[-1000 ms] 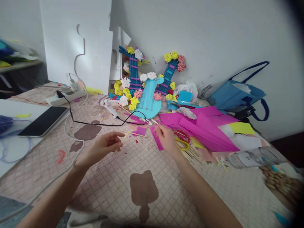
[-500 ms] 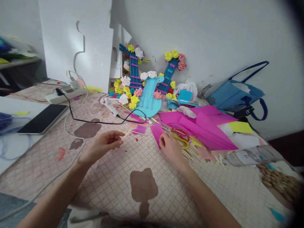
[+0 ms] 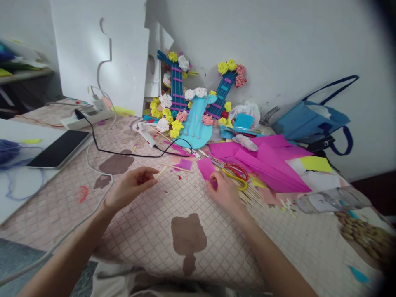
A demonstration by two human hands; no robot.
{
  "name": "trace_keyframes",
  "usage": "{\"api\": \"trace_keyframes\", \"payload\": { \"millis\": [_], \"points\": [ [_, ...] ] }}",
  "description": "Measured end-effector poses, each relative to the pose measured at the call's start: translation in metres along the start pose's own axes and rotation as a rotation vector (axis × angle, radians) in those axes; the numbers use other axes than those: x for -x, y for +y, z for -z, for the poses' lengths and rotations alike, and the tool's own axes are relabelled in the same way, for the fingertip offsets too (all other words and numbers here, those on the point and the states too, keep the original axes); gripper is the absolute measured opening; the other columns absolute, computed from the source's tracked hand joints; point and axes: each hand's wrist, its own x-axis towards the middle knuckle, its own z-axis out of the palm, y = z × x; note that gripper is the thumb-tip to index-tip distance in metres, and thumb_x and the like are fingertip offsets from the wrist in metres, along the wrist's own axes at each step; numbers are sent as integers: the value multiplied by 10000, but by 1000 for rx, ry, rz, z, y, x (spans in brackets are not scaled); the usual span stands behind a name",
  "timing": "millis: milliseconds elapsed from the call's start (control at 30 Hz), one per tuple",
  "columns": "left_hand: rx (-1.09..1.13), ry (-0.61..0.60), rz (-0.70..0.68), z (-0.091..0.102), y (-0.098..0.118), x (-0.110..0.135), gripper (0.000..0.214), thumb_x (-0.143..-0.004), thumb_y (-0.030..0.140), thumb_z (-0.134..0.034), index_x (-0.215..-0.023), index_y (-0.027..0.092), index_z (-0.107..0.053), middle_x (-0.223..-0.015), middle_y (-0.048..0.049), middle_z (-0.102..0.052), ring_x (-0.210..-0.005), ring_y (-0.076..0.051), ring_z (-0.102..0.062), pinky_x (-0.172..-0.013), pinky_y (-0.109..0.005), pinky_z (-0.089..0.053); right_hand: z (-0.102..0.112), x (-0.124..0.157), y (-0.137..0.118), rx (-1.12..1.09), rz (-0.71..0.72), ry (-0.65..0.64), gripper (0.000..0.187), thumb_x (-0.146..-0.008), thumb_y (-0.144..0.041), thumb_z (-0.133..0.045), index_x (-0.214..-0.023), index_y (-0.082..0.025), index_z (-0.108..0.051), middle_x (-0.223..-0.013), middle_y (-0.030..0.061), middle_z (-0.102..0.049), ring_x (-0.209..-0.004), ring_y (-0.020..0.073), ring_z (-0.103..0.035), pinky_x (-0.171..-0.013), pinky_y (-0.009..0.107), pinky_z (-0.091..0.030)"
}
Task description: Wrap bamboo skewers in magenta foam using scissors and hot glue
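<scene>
My left hand (image 3: 134, 184) is closed in a pinch on a thin wooden stick (image 3: 161, 171), whose pale tip sticks out past the fingers. My right hand (image 3: 225, 193) grips the lower end of a magenta paper strip (image 3: 205, 168), fingers curled over it. Just beyond the left fingertips, another wooden stick (image 3: 179, 167) lies across a small purple paper piece (image 3: 184, 163). Scissors with red and yellow handles (image 3: 237, 173) lie beside my right hand, over a bundle of bamboo sticks (image 3: 250, 195).
A white glue gun (image 3: 145, 134) with a black cord lies beyond my left hand. Guitar-shaped crafts with paper flowers (image 3: 196, 123) lean at the wall. Magenta paper sheets (image 3: 272, 169), a glass jar (image 3: 334, 200) and a blue bag (image 3: 312, 119) are right; a phone (image 3: 60, 148) is left.
The camera view has shifted slightly. My right fingers have curled further around the end of the magenta strip. The left hand keeps its pinch on the stick, almost in place.
</scene>
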Motion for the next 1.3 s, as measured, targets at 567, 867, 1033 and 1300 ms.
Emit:
{"api": "trace_keyframes", "payload": {
  "millis": [567,867,1033,1300],
  "points": [
    [51,9,-9,0,1,6,367,-756,357,-680,-1070,194,-586,-742,6,-594,-653,-131,-561,-570,-235,-429,7,15,-14,-140,147,-9,57,-857,-177,-488,-852,-204,-539,-853,31,-599,-790,164,-573,-692,255,-428],
    [-21,-13,-119,-18,-10,-16,368,-746,325,-674,-1072,181,-584,-720,20,-564,-623,-118,-541,-566,-243,-441,-11,5,-6,-20,48,64,125,-834,-95,-470,-767,-183,-529,-801,72,-561,-716,214,-535,-624,317,-404],
    [-24,62,-152,-24,-19,-27,345,-762,297,-648,-1078,180,-574,-729,13,-572,-619,-118,-537,-542,-231,-422,1,12,-7,-124,167,79,122,-894,-135,-459,-851,-180,-563,-871,74,-583,-812,199,-551,-711,315,-454],
    [4,187,-214,-24,-19,-27,360,-791,274,-637,-1131,194,-548,-761,15,-571,-679,-128,-550,-614,-253,-436,10,25,-22,-450,567,-65,142,-905,-280,-569,-1019,-206,-609,-1050,82,-619,-962,209,-567,-825,356,-489]
  ]
}}
